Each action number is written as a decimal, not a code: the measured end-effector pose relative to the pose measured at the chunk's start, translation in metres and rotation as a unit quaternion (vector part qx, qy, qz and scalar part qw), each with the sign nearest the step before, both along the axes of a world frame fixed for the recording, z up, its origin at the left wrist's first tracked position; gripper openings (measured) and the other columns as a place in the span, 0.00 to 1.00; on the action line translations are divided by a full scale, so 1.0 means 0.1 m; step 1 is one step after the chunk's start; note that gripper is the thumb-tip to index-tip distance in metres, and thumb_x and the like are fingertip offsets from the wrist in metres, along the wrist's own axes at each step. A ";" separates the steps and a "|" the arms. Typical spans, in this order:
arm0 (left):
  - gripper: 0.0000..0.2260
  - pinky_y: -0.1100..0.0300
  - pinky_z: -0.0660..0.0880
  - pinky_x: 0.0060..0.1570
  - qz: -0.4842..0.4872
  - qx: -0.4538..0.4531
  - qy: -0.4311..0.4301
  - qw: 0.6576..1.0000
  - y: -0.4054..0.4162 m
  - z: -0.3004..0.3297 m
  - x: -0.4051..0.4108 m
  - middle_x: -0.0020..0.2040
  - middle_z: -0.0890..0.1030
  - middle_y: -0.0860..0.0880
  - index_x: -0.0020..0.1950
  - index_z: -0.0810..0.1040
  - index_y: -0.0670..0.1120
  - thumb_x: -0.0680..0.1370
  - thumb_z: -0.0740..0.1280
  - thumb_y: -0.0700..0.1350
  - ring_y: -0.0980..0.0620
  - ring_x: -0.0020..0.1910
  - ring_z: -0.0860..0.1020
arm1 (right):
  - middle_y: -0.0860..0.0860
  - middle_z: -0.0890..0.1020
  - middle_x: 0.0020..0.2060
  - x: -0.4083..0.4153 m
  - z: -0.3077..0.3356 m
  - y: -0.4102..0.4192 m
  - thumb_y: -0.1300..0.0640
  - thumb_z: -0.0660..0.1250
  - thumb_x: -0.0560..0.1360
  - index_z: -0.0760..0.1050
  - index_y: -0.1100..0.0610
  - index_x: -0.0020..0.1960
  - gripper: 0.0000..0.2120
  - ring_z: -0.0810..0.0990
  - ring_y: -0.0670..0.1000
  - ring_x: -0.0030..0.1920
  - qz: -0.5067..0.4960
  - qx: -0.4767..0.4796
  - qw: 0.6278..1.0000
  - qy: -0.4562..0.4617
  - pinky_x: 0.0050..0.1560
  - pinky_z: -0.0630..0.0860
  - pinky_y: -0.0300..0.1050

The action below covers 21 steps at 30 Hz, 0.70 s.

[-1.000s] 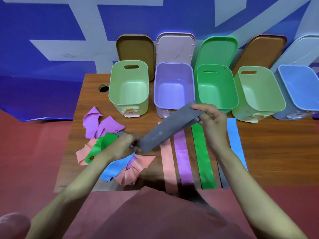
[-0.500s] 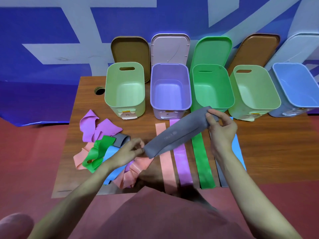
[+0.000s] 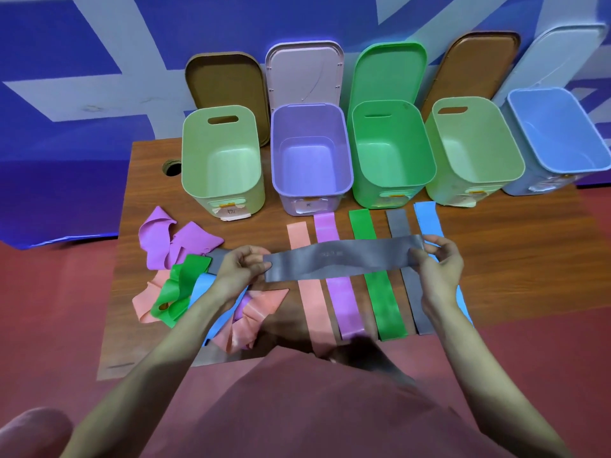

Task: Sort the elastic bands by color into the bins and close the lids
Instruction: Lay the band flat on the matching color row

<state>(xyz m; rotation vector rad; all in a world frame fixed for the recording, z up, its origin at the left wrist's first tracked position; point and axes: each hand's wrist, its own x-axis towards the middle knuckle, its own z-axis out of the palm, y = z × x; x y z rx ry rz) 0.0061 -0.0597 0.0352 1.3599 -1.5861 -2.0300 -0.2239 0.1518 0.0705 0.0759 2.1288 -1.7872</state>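
I hold a grey elastic band (image 3: 344, 262) stretched level above the table. My left hand (image 3: 243, 266) pinches its left end and my right hand (image 3: 436, 262) pinches its right end. Beneath it, flat bands lie side by side: pink (image 3: 309, 292), purple (image 3: 340, 292), green (image 3: 385, 302), grey (image 3: 415, 299) and blue (image 3: 428, 219). A crumpled heap of purple, green, pink and blue bands (image 3: 172, 279) sits at the left. Behind stand open bins: light green (image 3: 221, 166), purple (image 3: 310, 157), green (image 3: 391, 153), light green (image 3: 472, 153), blue (image 3: 558, 137).
Lids lean on the blue wall behind the bins: brown (image 3: 228, 84), pink (image 3: 304, 74), green (image 3: 390, 74), brown (image 3: 476, 64), pale blue (image 3: 558, 57). The wooden table (image 3: 515, 259) has a cable hole (image 3: 172, 167) at its back left. Red floor surrounds it.
The grey band has swung from a slant to level. My right hand came down and right, my left hand rose, and the band is pulled out longer.
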 end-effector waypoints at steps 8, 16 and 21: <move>0.14 0.68 0.73 0.34 -0.077 -0.114 -0.088 0.987 0.01 -0.03 -0.46 0.32 0.72 0.49 0.42 0.76 0.46 0.70 0.69 0.26 0.64 0.25 0.72 | 0.54 0.76 0.40 -0.20 -0.29 0.70 0.74 0.62 0.73 0.76 0.63 0.49 0.10 0.75 0.50 0.41 0.017 0.019 0.997 -0.071 0.37 0.77 0.30; 0.12 0.69 0.73 0.34 -0.130 -0.202 -0.131 0.962 0.28 -0.20 -1.16 0.36 0.77 0.50 0.42 0.77 0.43 0.71 0.66 0.25 0.54 0.34 0.75 | 0.54 0.75 0.30 -0.20 -0.61 1.17 0.71 0.64 0.71 0.73 0.66 0.34 0.07 0.73 0.50 0.33 0.040 0.164 0.982 -0.090 0.38 0.73 0.45; 0.12 0.66 0.71 0.44 -0.181 -0.369 -0.116 0.904 0.60 -0.14 -1.71 0.43 0.81 0.47 0.50 0.80 0.37 0.70 0.63 0.28 0.52 0.41 0.77 | 0.54 0.76 0.26 -0.19 -0.77 1.48 0.68 0.69 0.67 0.72 0.56 0.28 0.14 0.72 0.52 0.29 0.074 0.264 0.956 -0.106 0.37 0.69 0.45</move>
